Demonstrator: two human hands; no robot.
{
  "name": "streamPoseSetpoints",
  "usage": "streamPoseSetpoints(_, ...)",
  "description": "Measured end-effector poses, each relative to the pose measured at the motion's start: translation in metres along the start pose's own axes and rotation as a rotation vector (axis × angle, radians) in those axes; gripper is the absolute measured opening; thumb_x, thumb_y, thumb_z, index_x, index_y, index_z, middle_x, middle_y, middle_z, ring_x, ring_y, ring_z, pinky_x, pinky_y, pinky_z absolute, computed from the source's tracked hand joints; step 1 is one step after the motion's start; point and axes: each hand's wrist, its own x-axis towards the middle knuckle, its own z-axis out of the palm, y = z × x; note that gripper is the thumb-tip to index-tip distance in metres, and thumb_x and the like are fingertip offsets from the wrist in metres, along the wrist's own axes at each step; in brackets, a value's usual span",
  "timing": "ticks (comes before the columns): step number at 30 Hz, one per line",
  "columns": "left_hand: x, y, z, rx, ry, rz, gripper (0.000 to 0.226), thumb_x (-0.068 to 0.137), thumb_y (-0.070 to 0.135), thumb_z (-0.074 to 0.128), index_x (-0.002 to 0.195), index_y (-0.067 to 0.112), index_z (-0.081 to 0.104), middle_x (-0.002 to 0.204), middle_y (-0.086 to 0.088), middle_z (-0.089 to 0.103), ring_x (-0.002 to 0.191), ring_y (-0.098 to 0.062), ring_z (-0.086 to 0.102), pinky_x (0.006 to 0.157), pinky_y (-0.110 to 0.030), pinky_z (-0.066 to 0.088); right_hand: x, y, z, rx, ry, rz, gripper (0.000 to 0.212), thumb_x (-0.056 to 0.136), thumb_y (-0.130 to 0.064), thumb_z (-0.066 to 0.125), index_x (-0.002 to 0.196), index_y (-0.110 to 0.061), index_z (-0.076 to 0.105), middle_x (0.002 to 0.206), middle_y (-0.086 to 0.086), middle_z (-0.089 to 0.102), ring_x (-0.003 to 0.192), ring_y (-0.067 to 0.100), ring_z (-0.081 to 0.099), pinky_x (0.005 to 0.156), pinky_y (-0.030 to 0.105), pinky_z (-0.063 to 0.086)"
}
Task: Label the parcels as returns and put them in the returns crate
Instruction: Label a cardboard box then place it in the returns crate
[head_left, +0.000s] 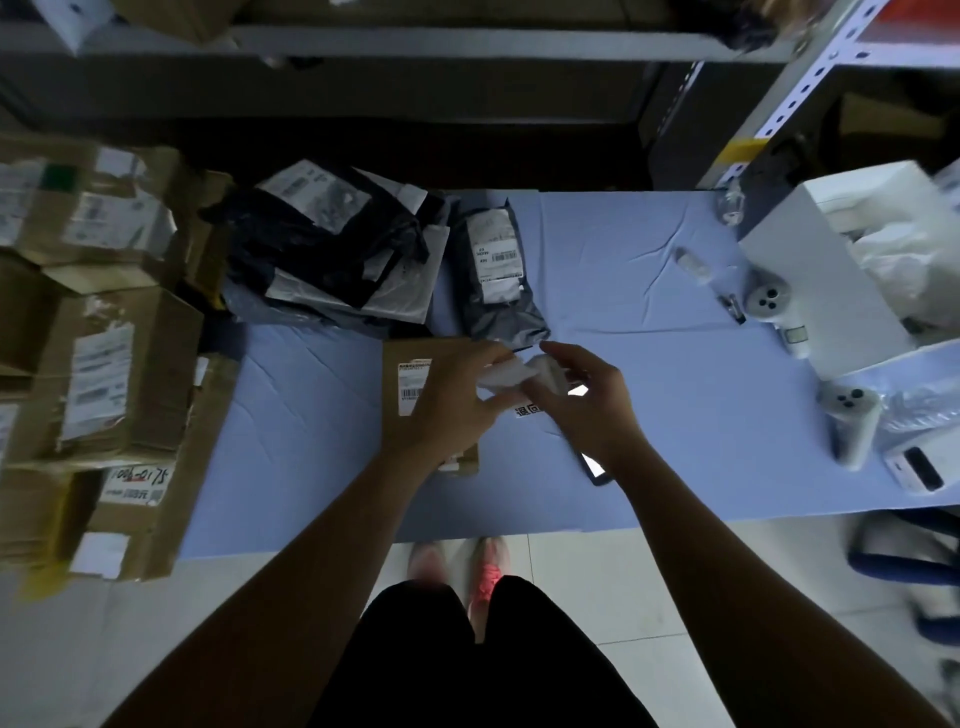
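Note:
A small brown cardboard parcel (402, 374) with a barcode label lies on the blue table cloth (675, 415), partly under my left hand (457, 395). Between them, my left hand and my right hand (582, 400) pinch a crumpled white strip of label paper (506, 375). A white return label with black characters (527, 410) shows just below the hands. A grey mailer bag (493, 270) with a white shipping label lies behind the hands. A heap of dark mailer bags (332, 244) sits to its left.
Stacked cardboard boxes (93, 338) crowd the left table edge. A phone (595, 467) lies under my right wrist. A white crate (821, 270) with white bags stands at the right, with small white devices (852, 415) in front of it. Metal shelving rises behind.

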Motion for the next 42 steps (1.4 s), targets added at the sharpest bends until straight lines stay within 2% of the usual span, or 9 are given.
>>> streamPoseSetpoints(6, 0.011, 0.004, -0.017, 0.061, 0.042, -0.065, 0.011, 0.092, 0.022, 0.069, 0.099, 0.014, 0.067, 0.084, 0.009, 0.059, 0.076, -0.002, 0.055, 0.062, -0.010, 0.040, 0.010, 0.009, -0.004, -0.125, -0.079, -0.030, 0.053, 0.071, -0.014, 0.087, 0.119, -0.022, 0.067, 0.106, -0.005, 0.068, 0.090, 0.001, 0.065, 0.069, 0.010, 0.050)
streamPoseSetpoints(9, 0.013, -0.006, -0.018, 0.154, -0.018, 0.006, 0.007, 0.093, 0.026, 0.067, 0.092, 0.019, 0.065, 0.074, 0.011, 0.059, 0.068, -0.010, 0.059, 0.056, -0.020, 0.042, 0.013, 0.023, 0.006, -0.324, -0.039, -0.208, 0.052, 0.060, -0.013, 0.090, 0.107, -0.018, 0.069, 0.110, -0.001, 0.063, 0.097, 0.018, 0.061, 0.076, 0.028, 0.055)
streamPoseSetpoints(14, 0.010, -0.022, -0.014, -0.146, -0.103, -0.006, 0.026, 0.075, -0.005, 0.075, 0.090, 0.017, 0.073, 0.099, 0.005, 0.071, 0.095, -0.007, 0.067, 0.082, -0.025, 0.056, 0.018, 0.037, 0.017, -0.335, 0.008, -0.221, 0.053, 0.062, -0.010, 0.089, 0.106, -0.017, 0.061, 0.113, 0.004, 0.061, 0.095, 0.021, 0.058, 0.073, 0.031, 0.053)
streamPoseSetpoints(17, 0.007, -0.014, -0.015, -0.254, -0.177, -0.190, 0.018, 0.076, 0.008, 0.074, 0.094, 0.013, 0.075, 0.109, 0.010, 0.068, 0.101, 0.002, 0.062, 0.080, -0.014, 0.052, 0.023, 0.047, 0.018, -0.314, -0.001, -0.145, 0.054, 0.066, -0.010, 0.086, 0.109, -0.023, 0.056, 0.104, -0.001, 0.063, 0.089, 0.022, 0.060, 0.073, 0.038, 0.054)
streamPoseSetpoints(22, 0.013, -0.004, 0.006, -0.303, -0.010, -0.553, 0.016, 0.085, 0.025, 0.073, 0.081, 0.010, 0.074, 0.073, -0.008, 0.068, 0.061, -0.012, 0.062, 0.055, -0.026, 0.047, 0.029, 0.064, 0.016, -0.330, -0.037, -0.136, 0.048, 0.071, -0.006, 0.083, 0.112, -0.020, 0.062, 0.107, -0.006, 0.066, 0.094, 0.013, 0.061, 0.080, 0.023, 0.052)
streamPoseSetpoints(25, 0.013, 0.000, 0.031, -0.249, 0.004, -0.686, 0.011, 0.078, 0.017, 0.080, 0.086, 0.021, 0.073, 0.079, 0.002, 0.072, 0.066, -0.008, 0.067, 0.054, -0.018, 0.053, 0.033, 0.074, 0.018, -0.360, -0.052, -0.167, 0.043, 0.072, -0.007, 0.084, 0.107, -0.017, 0.062, 0.108, -0.004, 0.063, 0.094, 0.010, 0.058, 0.075, 0.008, 0.043)
streamPoseSetpoints(30, 0.014, 0.001, 0.049, -0.251, 0.024, -0.700, 0.021, 0.084, 0.011, 0.073, 0.103, 0.018, 0.071, 0.093, 0.008, 0.070, 0.080, -0.006, 0.066, 0.052, -0.005, 0.043, 0.040, 0.093, 0.016, -0.453, -0.068, -0.241, 0.031, 0.075, -0.005, 0.082, 0.097, -0.009, 0.061, 0.105, 0.004, 0.059, 0.086, 0.010, 0.050, 0.071, 0.011, 0.039)
streamPoseSetpoints(34, 0.018, -0.005, 0.043, -0.196, -0.013, -0.731, 0.026, 0.088, 0.007, 0.066, 0.106, 0.026, 0.069, 0.101, 0.005, 0.066, 0.086, -0.010, 0.064, 0.063, -0.019, 0.055, 0.039, 0.098, 0.010, -0.433, -0.113, -0.221, 0.033, 0.076, -0.012, 0.083, 0.103, -0.014, 0.066, 0.105, -0.004, 0.063, 0.090, 0.007, 0.051, 0.076, 0.008, 0.038)
streamPoseSetpoints(42, 0.042, -0.002, 0.034, -0.519, -0.005, -0.839, 0.010, 0.092, 0.005, 0.064, 0.098, 0.000, 0.070, 0.084, -0.009, 0.066, 0.072, -0.014, 0.063, 0.063, -0.013, 0.052, 0.042, 0.094, 0.005, -0.377, -0.115, -0.112, 0.041, 0.081, -0.028, 0.081, 0.120, -0.022, 0.067, 0.112, -0.016, 0.064, 0.096, -0.008, 0.049, 0.080, 0.002, 0.038)
